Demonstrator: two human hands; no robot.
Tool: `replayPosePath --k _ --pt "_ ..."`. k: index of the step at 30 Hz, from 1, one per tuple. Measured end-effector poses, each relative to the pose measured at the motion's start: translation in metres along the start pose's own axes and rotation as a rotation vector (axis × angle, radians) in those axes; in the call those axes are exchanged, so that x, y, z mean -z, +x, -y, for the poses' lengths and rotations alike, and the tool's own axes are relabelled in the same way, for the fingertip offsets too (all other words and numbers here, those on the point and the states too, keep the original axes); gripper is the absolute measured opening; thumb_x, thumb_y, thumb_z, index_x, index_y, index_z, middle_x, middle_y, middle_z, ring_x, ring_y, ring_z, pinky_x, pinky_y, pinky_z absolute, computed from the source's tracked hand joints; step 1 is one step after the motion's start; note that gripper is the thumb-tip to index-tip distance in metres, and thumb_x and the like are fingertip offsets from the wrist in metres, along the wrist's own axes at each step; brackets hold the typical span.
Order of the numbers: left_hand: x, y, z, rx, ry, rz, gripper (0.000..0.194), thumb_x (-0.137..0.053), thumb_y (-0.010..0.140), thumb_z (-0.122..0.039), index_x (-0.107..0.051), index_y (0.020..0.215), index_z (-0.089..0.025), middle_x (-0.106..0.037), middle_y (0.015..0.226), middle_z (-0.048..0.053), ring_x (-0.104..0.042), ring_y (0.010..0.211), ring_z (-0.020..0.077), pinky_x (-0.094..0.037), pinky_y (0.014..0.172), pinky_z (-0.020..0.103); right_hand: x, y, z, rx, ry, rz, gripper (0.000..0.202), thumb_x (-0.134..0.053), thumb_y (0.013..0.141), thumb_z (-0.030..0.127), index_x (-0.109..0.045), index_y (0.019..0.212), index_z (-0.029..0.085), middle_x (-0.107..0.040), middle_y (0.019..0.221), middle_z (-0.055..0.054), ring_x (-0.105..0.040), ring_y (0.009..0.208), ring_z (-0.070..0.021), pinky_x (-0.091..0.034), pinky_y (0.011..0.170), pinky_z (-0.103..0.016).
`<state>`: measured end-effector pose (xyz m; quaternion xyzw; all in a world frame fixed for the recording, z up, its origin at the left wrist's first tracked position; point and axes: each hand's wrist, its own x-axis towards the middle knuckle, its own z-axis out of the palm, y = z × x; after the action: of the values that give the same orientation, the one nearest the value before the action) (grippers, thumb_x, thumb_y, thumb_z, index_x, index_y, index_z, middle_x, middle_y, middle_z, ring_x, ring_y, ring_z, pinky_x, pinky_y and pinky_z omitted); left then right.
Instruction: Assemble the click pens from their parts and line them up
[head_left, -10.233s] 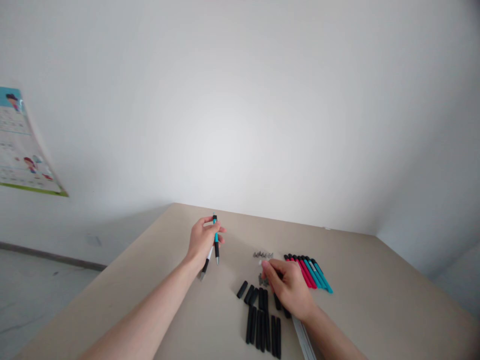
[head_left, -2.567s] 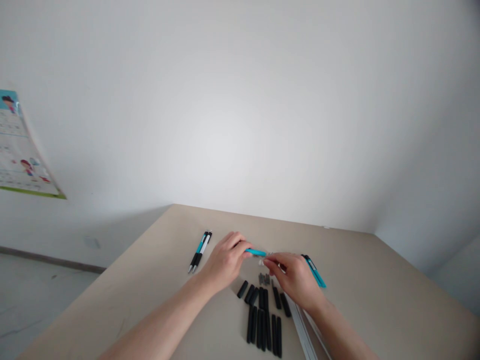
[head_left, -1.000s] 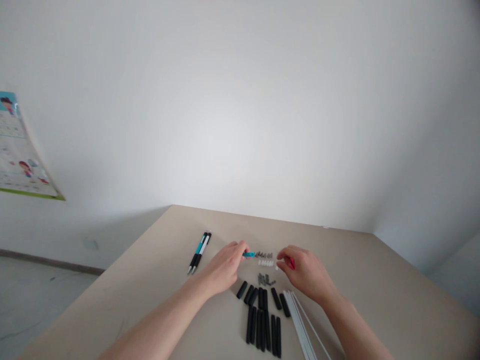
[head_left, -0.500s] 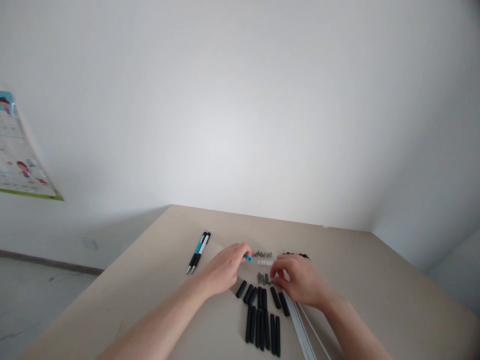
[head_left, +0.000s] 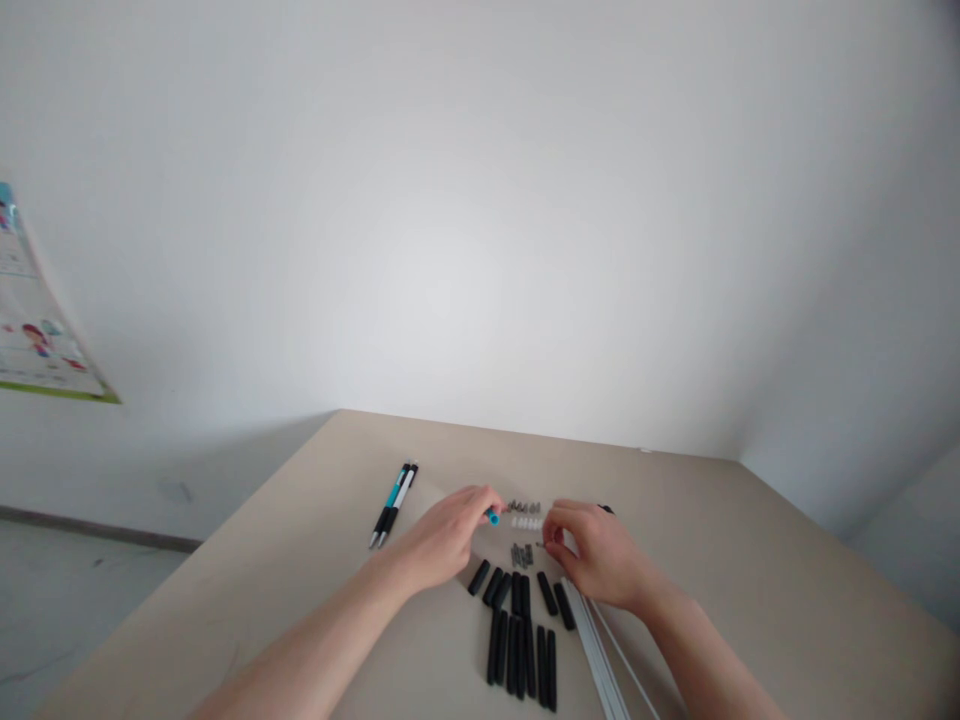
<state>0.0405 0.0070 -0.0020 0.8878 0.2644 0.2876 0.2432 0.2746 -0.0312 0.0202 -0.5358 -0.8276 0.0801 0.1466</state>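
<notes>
My left hand (head_left: 450,530) is closed around a blue pen barrel (head_left: 492,517), its open end pointing right. My right hand (head_left: 596,550) pinches a small metal piece (head_left: 540,545) between thumb and forefinger; the piece is too small to tell its exact kind. Just left of those fingertips lies a group of small metal parts (head_left: 523,556), possibly springs. Beyond them are a row of small white plastic pieces (head_left: 526,522) and a row of metal pen tips (head_left: 523,507). Black sleeves (head_left: 511,655), several short and several longer, lie nearer to me.
Long thin white rods (head_left: 596,650) lie under my right wrist. Two assembled pens (head_left: 394,505), one blue and one white, rest at the left of the beige table (head_left: 300,560). Black parts (head_left: 606,508) show behind my right hand. A wall stands behind the table.
My right hand has lifted slightly away from the small metal parts with one piece in its fingertips. My left hand keeps the blue barrel in nearly the same place.
</notes>
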Motion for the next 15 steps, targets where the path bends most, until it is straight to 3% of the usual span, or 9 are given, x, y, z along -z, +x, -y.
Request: replayPosePath --k 8,15 --pt "0.0012 0.0005 -0.0009 -0.036 0.019 -0.016 0.055 -0.034 0.068 0.013 -0.049 0.109 -0.020 -0.057 0.107 0.006 -0.054 0.103 0.0170 -0.047 0.090 0.030 -0.0011 -0.0006 0.0009 -0.056 -0.027 0.096 0.016 -0.057 0.071 0.011 -0.070 0.073 0.021 -0.070 0.075 -0.002 -0.062 0.077 -0.0187 -0.041 0.071 -0.027" --pt "0.0017 0.0008 -0.0018 -0.034 0.117 -0.049 0.030 -0.037 0.083 0.002 -0.050 0.100 -0.019 -0.058 0.099 0.007 -0.054 0.097 0.0201 -0.045 0.086 0.032 0.0000 -0.0012 0.0027 -0.059 -0.040 0.090 0.018 -0.054 0.072 0.012 -0.069 0.073 0.022 -0.070 0.075 -0.002 -0.062 0.076 -0.0187 -0.040 0.069 -0.026"
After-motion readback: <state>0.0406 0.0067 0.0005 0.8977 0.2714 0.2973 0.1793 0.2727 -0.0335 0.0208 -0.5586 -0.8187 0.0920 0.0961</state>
